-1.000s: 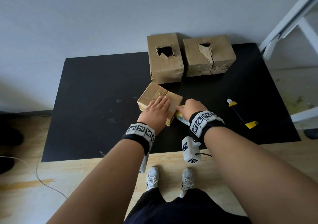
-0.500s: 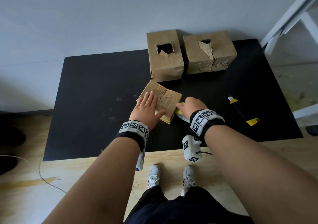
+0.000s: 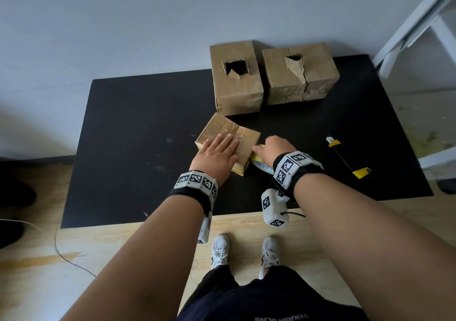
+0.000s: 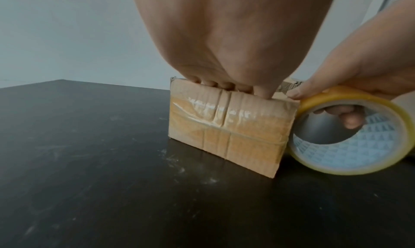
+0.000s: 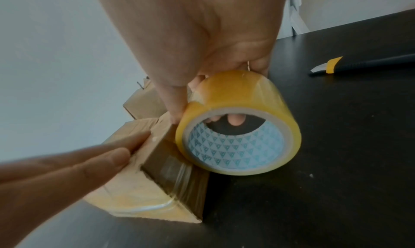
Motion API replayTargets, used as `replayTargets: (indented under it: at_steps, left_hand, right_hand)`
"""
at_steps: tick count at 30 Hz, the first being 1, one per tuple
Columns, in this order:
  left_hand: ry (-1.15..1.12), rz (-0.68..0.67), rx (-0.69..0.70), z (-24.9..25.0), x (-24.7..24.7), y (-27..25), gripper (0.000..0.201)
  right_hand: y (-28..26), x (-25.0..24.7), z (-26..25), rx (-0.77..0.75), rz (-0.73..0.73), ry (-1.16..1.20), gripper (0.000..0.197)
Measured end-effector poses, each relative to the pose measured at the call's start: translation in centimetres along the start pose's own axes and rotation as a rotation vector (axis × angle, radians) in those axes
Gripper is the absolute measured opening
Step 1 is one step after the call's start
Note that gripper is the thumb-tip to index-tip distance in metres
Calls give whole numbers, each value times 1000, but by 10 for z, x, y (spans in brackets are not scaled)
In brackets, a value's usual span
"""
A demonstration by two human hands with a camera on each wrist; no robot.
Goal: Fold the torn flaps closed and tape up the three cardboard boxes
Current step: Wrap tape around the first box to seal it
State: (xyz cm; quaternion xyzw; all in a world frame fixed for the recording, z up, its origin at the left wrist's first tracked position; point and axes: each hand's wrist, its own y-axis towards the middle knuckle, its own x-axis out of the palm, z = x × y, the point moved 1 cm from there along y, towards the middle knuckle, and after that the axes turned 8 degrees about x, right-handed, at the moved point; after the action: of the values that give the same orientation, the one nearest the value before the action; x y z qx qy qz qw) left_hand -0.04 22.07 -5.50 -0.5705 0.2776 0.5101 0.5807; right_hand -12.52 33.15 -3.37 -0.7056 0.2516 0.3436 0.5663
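Observation:
A small flat cardboard box (image 3: 244, 135) lies on the black table (image 3: 138, 128), its near side wrapped in clear tape (image 4: 224, 120). My left hand (image 3: 217, 155) lies flat on its top with straight fingers (image 5: 107, 156). My right hand (image 3: 274, 148) grips a yellowish tape roll (image 5: 238, 127) against the box's right edge, fingers through the core, also seen as the tape roll (image 4: 350, 132). Two bigger boxes stand behind: one with a torn hole (image 3: 235, 67), one with a torn raised flap (image 3: 297, 67).
A black and yellow utility knife (image 3: 345, 156) lies on the table to the right of my right hand. White frame legs (image 3: 417, 24) stand at the far right. The table's near edge runs just above my shoes, with wooden floor below.
My left hand slid left and back across the small box's top, uncovering its right part. The right hand with the tape roll stayed at the box's right edge.

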Motion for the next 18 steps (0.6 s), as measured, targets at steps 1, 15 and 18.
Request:
replayTargets:
  at_steps: [1,15,18]
  left_hand:
    - [6,9,-10,-1,2,-1,55]
    - [3,86,-207,-1,19,-10,58]
    - [-24,137,-247,2,13,-10,55]
  right_hand:
    - [2,-1,2,-24,-2,12,49]
    - [13,-8,1,-225,172,-225,24]
    - [20,-6,0,-252,189,-259,30]
